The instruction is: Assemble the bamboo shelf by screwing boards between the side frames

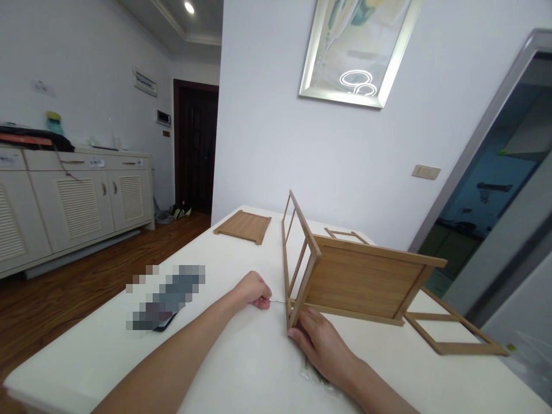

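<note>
My left hand (253,290) is closed around a thin metal hex key (278,301), most of it hidden in the fist. Its shaft reaches right to the lower part of an upright wooden ladder-like frame (297,264). Behind that frame's near corner, my right hand (317,339) grips it low down, thumb at the front edge. A slatted wooden panel (357,276) stands on its edge, meeting the frame at an angle. Partly hidden beneath my right wrist lies a clear bag (319,376) with small hardware.
Another wooden panel (244,226) lies flat at the table's far left. Open wooden frames rest at the right (457,333) and behind the standing panel (345,234). A blurred-out dark object (168,302) lies left on the white table (233,368). A wall (259,126) rises behind.
</note>
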`<state>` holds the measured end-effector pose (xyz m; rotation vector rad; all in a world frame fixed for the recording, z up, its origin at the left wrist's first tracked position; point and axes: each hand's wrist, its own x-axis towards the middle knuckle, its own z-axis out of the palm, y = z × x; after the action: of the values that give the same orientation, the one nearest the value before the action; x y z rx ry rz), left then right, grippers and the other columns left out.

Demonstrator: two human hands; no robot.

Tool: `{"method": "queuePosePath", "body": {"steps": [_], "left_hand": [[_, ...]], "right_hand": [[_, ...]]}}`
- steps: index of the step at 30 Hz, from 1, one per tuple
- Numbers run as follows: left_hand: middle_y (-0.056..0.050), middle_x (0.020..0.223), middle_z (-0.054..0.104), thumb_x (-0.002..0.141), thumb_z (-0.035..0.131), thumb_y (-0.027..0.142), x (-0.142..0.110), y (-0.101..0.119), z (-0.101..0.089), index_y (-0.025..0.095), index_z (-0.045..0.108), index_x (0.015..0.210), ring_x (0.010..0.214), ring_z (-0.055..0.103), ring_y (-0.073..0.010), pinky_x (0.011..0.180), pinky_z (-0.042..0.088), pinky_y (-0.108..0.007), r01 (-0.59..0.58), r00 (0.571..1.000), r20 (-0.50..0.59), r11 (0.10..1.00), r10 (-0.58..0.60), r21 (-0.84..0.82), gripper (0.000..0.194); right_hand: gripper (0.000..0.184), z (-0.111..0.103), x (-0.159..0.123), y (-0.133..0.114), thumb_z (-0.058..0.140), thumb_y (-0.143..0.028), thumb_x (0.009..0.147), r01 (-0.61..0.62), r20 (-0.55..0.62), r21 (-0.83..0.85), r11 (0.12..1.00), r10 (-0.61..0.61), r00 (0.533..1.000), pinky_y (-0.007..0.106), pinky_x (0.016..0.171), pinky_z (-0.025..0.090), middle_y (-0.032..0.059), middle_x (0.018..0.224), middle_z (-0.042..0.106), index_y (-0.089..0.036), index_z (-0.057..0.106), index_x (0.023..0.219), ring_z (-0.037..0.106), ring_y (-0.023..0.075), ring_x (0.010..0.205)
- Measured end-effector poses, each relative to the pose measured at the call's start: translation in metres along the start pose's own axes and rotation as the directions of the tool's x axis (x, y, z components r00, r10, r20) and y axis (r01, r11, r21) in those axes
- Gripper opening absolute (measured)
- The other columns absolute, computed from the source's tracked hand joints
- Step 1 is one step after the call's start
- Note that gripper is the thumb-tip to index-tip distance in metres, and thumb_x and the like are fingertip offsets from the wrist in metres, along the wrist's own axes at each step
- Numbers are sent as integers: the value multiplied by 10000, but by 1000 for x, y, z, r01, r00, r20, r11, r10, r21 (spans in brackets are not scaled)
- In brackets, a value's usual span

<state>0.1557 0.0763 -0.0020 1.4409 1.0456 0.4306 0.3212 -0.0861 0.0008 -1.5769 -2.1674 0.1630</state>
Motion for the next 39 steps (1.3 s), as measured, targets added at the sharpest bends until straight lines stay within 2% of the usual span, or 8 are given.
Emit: {"method": "queuePosePath", "body": {"steps": [5,9,15,22,27,32,39], "left_hand": [[-20,449,619,648,551,11,3,0,0,124,568,590,448,628,-136,544,551,-248,14,1000,7,1000,-14,20,128],[-24,470,628,643,554,18,6,-3,4,132,561,612,448,633,-155,500,533,-255,-1,1000,3,995,1,100,119],[24,433,564,681,546,71,11,-12,8,135,609,730,338,542,-135,378,397,-215,-101,993,-29,952,114,288,102],[1,508,623,711,536,119,9,-12,6,135,644,803,381,561,-118,395,370,-192,-147,986,-9,905,164,399,143],[-35,538,659,709,540,141,11,-9,9,129,674,811,380,538,-125,424,377,-216,-119,980,-85,875,179,470,169],[-51,530,653,686,564,137,10,-6,12,120,684,782,389,537,-137,435,379,-229,-104,973,-126,856,193,506,155],[-1,462,591,726,534,118,10,-9,11,126,662,826,362,526,-127,429,379,-217,-114,975,-114,869,191,482,162]], "right_hand": [[174,0,-1,2,443,-348,985,16,-8,4,1000,-16,1000,356,803,477,65,936,619,-218,548,936,579,214,897],[177,1,-1,2,440,-351,986,13,-4,0,1000,-13,1000,354,796,476,62,929,615,-222,542,921,577,214,890],[181,-1,0,-1,431,-344,990,-11,13,-13,1000,11,1000,368,814,471,75,946,613,-216,532,912,573,223,909],[195,1,-1,2,438,-361,987,7,-13,-3,1000,-7,1000,359,800,479,67,927,616,-221,545,903,584,221,900],[232,5,-1,3,409,-368,995,-5,-27,-22,1000,4,1000,360,769,484,68,889,600,-219,535,869,577,219,862],[231,8,0,3,410,-356,995,-13,-29,-28,1000,12,1000,363,768,484,73,885,601,-214,534,862,580,216,845],[228,7,2,-1,411,-335,992,-38,-12,-51,998,37,999,370,782,485,81,896,612,-206,530,846,589,220,852]]}}
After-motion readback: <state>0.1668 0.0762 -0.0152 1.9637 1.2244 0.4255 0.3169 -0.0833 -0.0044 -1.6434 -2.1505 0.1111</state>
